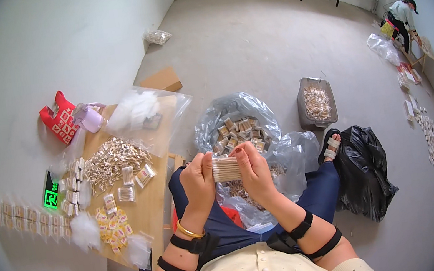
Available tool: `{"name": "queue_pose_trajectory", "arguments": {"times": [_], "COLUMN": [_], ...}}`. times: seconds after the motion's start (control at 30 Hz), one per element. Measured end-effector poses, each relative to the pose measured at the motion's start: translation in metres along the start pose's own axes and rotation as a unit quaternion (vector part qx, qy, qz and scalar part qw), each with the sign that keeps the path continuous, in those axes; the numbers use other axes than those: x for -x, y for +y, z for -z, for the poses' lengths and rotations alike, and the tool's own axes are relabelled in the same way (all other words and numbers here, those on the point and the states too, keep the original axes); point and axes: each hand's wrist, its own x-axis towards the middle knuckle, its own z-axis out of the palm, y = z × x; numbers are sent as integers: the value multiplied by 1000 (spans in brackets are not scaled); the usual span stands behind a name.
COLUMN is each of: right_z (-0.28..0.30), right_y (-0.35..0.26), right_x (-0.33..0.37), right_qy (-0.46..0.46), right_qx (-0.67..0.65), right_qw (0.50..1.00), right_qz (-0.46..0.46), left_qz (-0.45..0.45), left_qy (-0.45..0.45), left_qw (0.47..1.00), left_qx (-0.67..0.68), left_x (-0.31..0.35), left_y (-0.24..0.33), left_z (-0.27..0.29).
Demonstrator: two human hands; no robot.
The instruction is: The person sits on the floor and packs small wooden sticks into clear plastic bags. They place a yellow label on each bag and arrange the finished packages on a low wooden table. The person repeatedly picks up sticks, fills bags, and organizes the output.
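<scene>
A bundle of cotton swabs (226, 169) is stretched level between my two hands, its pale sticks lined up side by side. My left hand (199, 183) closes round one end, thumb on top. At the other end my right hand (255, 173) grips in the same way, so the swab tips are hidden. Just beyond the hands, a clear plastic bag (205, 116) holds several small packs of swabs (236, 132). Under the hands, loose swabs (238, 189) lie in another clear bag (297, 151) between my legs.
On the wooden table (155, 201) at left lie a swab heap (114, 162), yellow-and-white packets (113, 229) and plastic bags (137, 108). A grey bin (317, 102) of swabs and a black bag (365, 172) stand at right. Another person (402, 15) bends over at far right.
</scene>
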Motion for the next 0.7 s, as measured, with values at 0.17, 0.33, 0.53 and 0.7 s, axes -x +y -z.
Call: {"name": "queue_pose_trajectory", "arguments": {"times": [0.17, 0.33, 0.53, 0.7], "right_z": [-11, -15, -5, 8], "right_y": [5, 7, 19, 34], "right_x": [-1, -3, -7, -9], "right_qy": [21, 26, 31, 62], "right_qx": [12, -70, -123, -125], "right_qw": [1000, 997, 989, 988], "right_qz": [3, -12, -81, -70], "left_qz": [20, 170, 75, 136], "left_qy": [61, 12, -13, 22], "left_qw": [983, 905, 965, 942], "left_qx": [174, 390, 249, 307], "left_x": [2, 6, 5, 0], "left_y": [-4, 0, -1, 3], "left_z": [-8, -7, 4, 12]}}
